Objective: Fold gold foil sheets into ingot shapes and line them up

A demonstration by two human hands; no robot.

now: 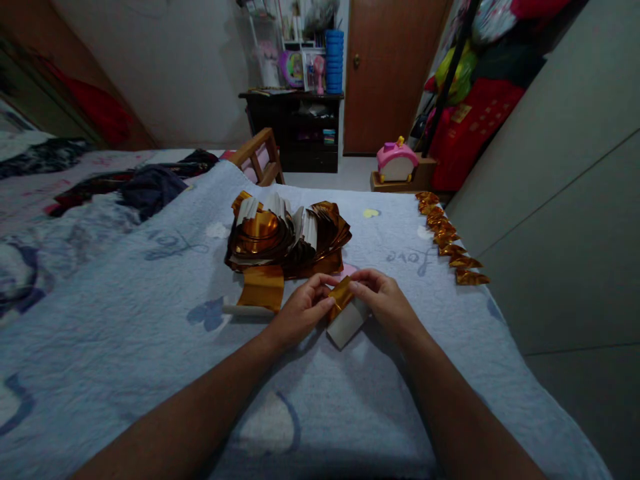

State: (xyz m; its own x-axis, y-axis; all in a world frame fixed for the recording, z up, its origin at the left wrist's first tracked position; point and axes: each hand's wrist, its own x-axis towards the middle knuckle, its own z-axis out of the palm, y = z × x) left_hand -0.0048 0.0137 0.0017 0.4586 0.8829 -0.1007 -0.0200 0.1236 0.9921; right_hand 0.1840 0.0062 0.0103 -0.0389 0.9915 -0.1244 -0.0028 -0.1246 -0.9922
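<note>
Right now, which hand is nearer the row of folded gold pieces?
Right. The right hand sits left of the row of folded gold pieces; the left hand is farther left.

One left hand (304, 307) and one right hand (384, 301) show, with one creased sheet (349, 324), one loose sheet (262, 288), one pile (261, 228) too dense to count, at least six folded gold pieces (445, 238), one pink toy (397, 164), one door (393, 83)

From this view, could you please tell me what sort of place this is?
Probably a bedroom in a home: a blue patterned sheet covers a bed-like surface, rumpled dark cloth lies at the left, and a brown door stands beyond.
</note>
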